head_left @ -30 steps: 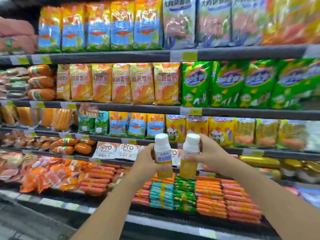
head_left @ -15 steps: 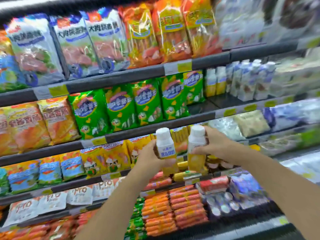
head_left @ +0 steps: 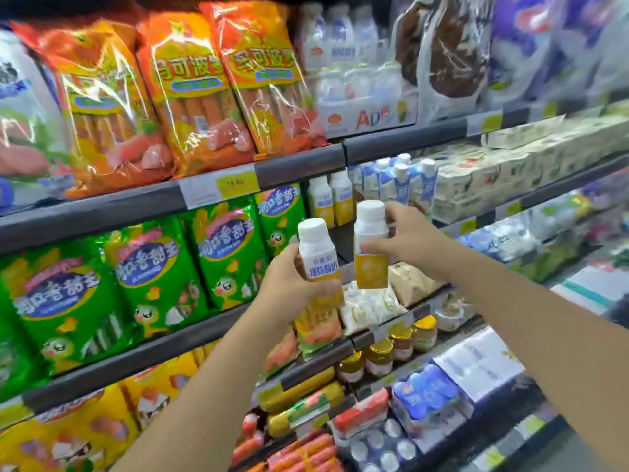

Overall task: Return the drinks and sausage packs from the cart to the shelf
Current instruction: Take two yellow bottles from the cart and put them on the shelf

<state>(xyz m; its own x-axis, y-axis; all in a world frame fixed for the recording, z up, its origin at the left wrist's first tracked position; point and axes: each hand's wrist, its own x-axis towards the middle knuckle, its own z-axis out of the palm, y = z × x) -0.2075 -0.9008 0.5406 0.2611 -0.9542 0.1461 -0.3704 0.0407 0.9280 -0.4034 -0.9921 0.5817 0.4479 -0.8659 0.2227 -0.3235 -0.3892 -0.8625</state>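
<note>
I hold two small white-capped drink bottles with yellow labels in front of the shelves. My left hand (head_left: 295,284) grips the left bottle (head_left: 316,250) round its lower half. My right hand (head_left: 410,241) grips the right bottle (head_left: 370,233) near its neck, a little higher and closer to the shelf. Just behind them, two matching bottles (head_left: 332,199) stand on the middle shelf (head_left: 299,168) beside blue-and-white cartons (head_left: 401,182). Green sausage packs (head_left: 143,274) hang to the left, orange sausage packs (head_left: 190,93) above them.
Lower shelves hold yellow snack bags (head_left: 68,434), glass jars with gold lids (head_left: 391,352), sausage logs (head_left: 306,393) and blue multipacks (head_left: 425,393). Boxed goods (head_left: 510,172) fill the middle shelf to the right. White bottles (head_left: 340,39) stand on the top shelf.
My view has swung to the right along the shelves, bringing the drinks section into sight. Both hands keep their bottles and have risen toward the matching bottles, the right one leading.
</note>
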